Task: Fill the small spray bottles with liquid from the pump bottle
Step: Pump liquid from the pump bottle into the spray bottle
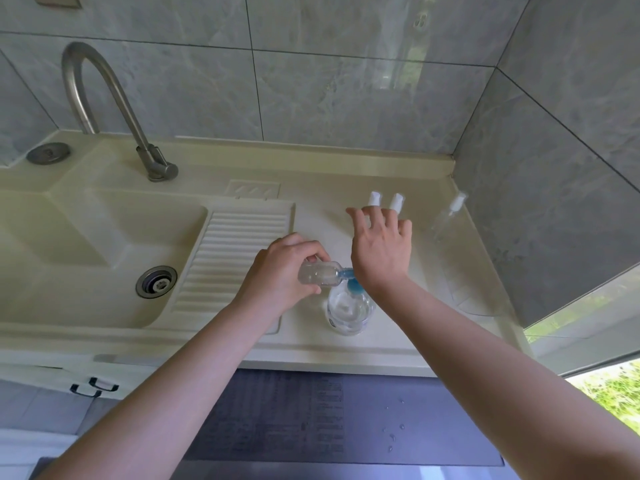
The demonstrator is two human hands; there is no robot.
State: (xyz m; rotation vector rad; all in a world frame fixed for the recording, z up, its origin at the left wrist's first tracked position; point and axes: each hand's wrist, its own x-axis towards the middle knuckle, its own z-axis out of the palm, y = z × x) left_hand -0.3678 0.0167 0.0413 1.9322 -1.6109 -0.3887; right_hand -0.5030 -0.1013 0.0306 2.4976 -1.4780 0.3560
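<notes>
My left hand (282, 270) grips a small clear bottle (318, 273), tipped on its side with its open mouth against the blue pump spout (346, 273). The clear pump bottle (349, 311) stands on the counter in front of me. The heel of my right hand (381, 249) rests on the blue pump head, its fingers spread and straight. Two small bottles with white caps (373, 199) (396, 201) stand behind my right hand, partly hidden by its fingers. A taller clear spray bottle (446, 216) stands near the right wall.
A cream sink basin (86, 237) with a drain (156, 281) and a ribbed washboard (228, 261) lies to the left, under a steel tap (104, 98). Tiled walls close off the back and right. Below the counter edge is a dark mat (311, 417) with water drops.
</notes>
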